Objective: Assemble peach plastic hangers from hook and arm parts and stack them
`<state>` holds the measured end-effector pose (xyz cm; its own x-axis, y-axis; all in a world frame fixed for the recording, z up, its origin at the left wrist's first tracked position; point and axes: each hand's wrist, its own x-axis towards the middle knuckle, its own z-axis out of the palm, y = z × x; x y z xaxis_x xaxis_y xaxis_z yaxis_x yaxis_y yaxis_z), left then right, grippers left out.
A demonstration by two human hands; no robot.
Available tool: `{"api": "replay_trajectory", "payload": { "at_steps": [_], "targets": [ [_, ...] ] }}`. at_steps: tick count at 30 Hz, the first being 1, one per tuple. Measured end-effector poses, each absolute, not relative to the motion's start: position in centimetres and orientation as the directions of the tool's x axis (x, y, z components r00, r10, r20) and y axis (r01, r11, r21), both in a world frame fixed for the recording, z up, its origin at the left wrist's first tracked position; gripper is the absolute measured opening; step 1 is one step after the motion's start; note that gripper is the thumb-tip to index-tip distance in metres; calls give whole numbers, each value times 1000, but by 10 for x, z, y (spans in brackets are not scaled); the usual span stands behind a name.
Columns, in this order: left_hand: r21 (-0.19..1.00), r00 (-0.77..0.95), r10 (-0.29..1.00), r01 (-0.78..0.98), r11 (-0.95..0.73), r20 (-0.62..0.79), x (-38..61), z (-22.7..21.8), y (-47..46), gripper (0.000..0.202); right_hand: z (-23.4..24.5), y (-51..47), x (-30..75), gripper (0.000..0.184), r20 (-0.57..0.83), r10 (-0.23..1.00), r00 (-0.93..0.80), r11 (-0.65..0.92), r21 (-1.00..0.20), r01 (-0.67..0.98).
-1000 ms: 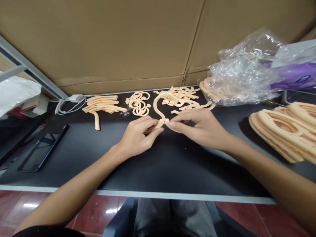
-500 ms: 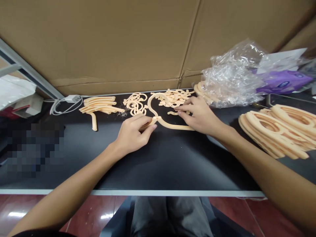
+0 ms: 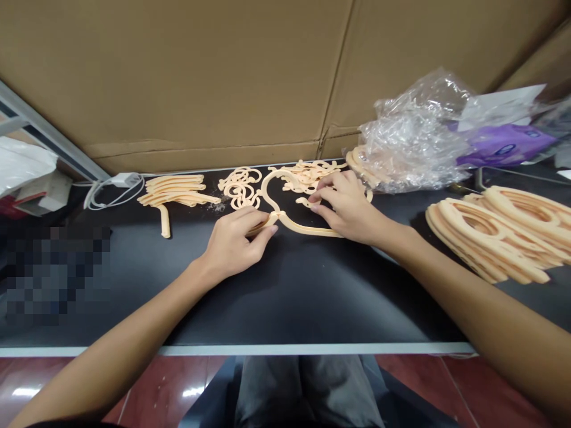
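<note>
The peach plastic hanger (image 3: 297, 227) is lying on the black tabletop (image 3: 312, 297), pinched at its neck by the left hand (image 3: 236, 241). A small clip (image 3: 306, 203) is pinched by the right hand (image 3: 348, 205) beside the loose clip pile (image 3: 303, 172).

Matt peach plastic hanger (image 3: 292, 223) on smooth black tabletop (image 3: 289, 291).

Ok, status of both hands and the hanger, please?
Left hand pinches hanger at its neck. Right hand touches small piece by pile, grip unclear. Nothing between them.
</note>
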<state>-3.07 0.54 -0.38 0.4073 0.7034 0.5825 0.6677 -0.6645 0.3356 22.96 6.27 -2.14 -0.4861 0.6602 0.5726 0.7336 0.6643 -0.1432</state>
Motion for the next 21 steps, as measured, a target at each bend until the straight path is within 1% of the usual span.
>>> {"api": "replay_trajectory", "payload": {
  "at_steps": [7, 10, 12, 15, 18, 21],
  "targets": [
    [336, 402, 718, 683, -649, 569, -32, -2, 7, 24, -9, 55, 224, 9, 700, 543, -465, 735, -127, 667],
    [342, 395, 724, 686, -642, 566, -32, -1, 7, 24, -3, 52, 224, 8, 730, 520, -443, 743, -130, 656],
    [341, 397, 729, 691, -637, 557, -32, -1, 7, 24, 2, 49, 225, 8, 727, 540, -424, 728, -151, 668],
    [338, 397, 737, 701, -628, 547, -32, -1, 8, 25, 8, 46, 225, 11, 676, 602, -426, 710, -209, 673],
    [331, 390, 739, 710, -621, 550, -32, -1, 9, 25, 9, 44, 224, 10, 640, 640, -425, 709, -279, 647],
    [329, 384, 742, 717, -615, 550, -32, -2, 9, 26, 7, 45, 222, 6, 640, 662, -390, 708, -363, 606]
  ]
}}
